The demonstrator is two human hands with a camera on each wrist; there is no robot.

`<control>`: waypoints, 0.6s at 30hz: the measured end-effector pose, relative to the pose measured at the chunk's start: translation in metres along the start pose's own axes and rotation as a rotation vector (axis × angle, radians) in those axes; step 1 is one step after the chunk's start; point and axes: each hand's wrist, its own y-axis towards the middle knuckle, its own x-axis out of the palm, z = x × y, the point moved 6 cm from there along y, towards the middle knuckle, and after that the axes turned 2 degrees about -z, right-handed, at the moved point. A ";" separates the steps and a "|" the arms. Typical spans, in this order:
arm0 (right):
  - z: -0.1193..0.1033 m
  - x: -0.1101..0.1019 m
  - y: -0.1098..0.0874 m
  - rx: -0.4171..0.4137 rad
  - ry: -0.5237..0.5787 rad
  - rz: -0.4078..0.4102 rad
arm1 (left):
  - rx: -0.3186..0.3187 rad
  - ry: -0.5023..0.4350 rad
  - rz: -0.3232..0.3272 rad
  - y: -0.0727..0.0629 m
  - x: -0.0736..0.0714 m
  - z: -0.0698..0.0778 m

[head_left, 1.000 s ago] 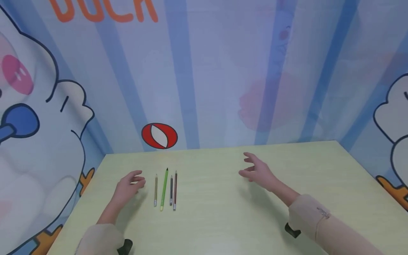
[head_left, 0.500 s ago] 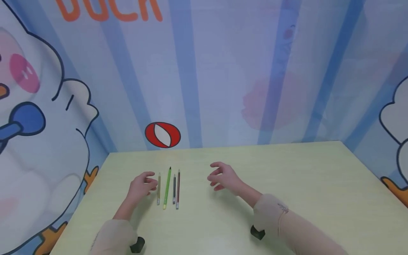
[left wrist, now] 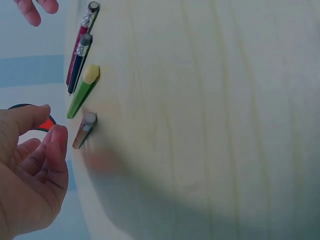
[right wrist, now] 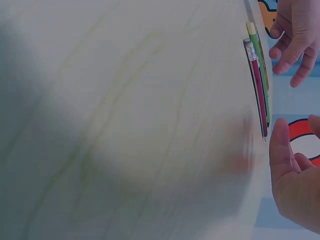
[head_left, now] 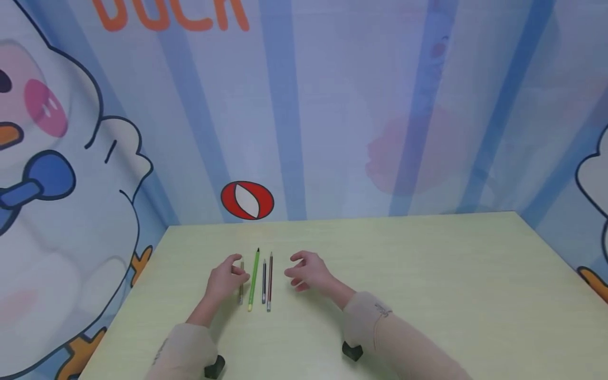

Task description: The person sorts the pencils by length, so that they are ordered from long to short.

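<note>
Several pencils lie side by side on the table, erasers toward me in the head view. My left hand hovers over the leftmost, a tan pencil, and partly covers it; its fingers are loosely bent with a gap to the thumb. To the right of that pencil come a longer green pencil, a short dark blue pencil and a dark red pencil. My right hand is just right of the red one, fingers relaxed and holding nothing. In the left wrist view, the tan pencil's eraser end shows beside my fingertips.
The pale wooden table reaches back to a blue striped backdrop with cartoon figures and a red-and-white ball print. Small black pieces, one a dark block, hang beneath both sleeve cuffs.
My right hand has moved well to the left, up to the pencils. My left hand has shifted right, over the tan pencil. The pencils lie as before; the head view has turned slightly left.
</note>
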 end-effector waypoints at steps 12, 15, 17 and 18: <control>0.002 0.028 0.017 0.050 -0.141 0.067 | 0.008 0.180 0.025 0.004 0.010 0.000; 0.001 0.034 0.018 0.062 -0.171 0.066 | -0.003 0.182 0.014 0.005 0.012 -0.001; 0.000 0.037 0.018 0.067 -0.190 0.067 | -0.004 0.182 0.006 0.005 0.013 0.000; -0.001 0.038 0.018 0.066 -0.197 0.070 | -0.004 0.183 0.003 0.005 0.014 0.000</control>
